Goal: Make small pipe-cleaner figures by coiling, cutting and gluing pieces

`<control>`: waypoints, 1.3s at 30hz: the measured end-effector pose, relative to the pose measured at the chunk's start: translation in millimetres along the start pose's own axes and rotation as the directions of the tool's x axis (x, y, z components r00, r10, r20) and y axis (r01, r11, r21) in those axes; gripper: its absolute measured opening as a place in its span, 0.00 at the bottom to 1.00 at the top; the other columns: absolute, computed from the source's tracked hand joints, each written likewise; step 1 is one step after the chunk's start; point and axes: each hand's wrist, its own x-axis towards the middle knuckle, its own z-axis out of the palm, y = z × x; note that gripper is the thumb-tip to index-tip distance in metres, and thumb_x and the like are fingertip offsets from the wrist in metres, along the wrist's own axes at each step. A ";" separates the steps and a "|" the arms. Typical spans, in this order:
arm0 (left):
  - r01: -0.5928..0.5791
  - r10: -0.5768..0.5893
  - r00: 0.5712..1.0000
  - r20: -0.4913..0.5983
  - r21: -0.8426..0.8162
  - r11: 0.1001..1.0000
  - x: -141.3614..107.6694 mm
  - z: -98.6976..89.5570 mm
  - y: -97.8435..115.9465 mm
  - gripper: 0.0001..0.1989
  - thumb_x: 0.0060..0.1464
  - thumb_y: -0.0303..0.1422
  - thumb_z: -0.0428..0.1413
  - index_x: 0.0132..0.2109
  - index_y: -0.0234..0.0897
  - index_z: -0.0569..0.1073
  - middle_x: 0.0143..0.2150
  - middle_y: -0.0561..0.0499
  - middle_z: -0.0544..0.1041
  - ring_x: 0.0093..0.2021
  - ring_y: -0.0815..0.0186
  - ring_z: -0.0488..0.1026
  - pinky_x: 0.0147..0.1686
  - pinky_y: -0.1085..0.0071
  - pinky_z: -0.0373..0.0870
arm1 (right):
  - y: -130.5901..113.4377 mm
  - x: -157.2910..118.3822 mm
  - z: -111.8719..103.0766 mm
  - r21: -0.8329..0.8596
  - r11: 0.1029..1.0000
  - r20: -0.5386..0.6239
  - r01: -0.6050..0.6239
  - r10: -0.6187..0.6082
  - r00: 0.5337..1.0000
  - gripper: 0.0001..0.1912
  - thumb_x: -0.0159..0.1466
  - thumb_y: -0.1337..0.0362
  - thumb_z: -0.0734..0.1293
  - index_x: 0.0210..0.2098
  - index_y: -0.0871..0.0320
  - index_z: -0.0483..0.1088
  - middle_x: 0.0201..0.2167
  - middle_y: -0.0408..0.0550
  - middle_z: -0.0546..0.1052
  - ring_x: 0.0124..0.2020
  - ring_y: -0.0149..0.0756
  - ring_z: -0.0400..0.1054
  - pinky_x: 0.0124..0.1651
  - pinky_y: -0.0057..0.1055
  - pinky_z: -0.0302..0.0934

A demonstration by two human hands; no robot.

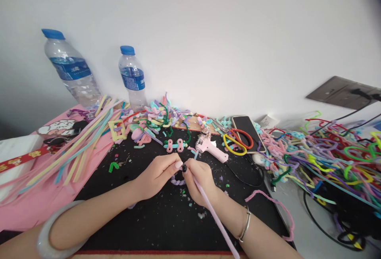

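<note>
My left hand [164, 174] and my right hand [200, 180] meet over the black mat [143, 227], both with thumb and fingers pinched. Between them is the end of a pale pink pipe cleaner [216, 216], whose long tail crosses my right wrist toward the front edge. A twisted purple piece [177, 181] shows just below the fingertips; whether it joins the pipe cleaner is hidden. Behind my hands lie a small piece with pink loops [179, 145] and a pink glue gun [212, 150] on its side.
Long pastel pipe cleaners [89, 140] lie at left, near two water bottles [133, 78]. Scissors with red and yellow handles [235, 145] touch a phone [248, 130]. A tangled pipe cleaner heap [336, 151] fills the right. A black cable [247, 183] runs from the glue gun.
</note>
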 end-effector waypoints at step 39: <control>0.093 -0.147 0.939 -0.311 -0.184 0.979 8.8 -21.9 -7.7 0.18 0.63 0.42 0.41 0.30 0.37 0.63 0.22 0.58 0.62 0.18 0.75 0.53 0.17 0.78 0.49 | 5.3 0.4 -6.6 0.082 0.978 -0.115 -0.192 0.201 0.973 0.09 0.63 0.69 0.57 0.26 0.56 0.56 0.18 0.37 0.59 0.20 0.27 0.54 0.25 0.25 0.49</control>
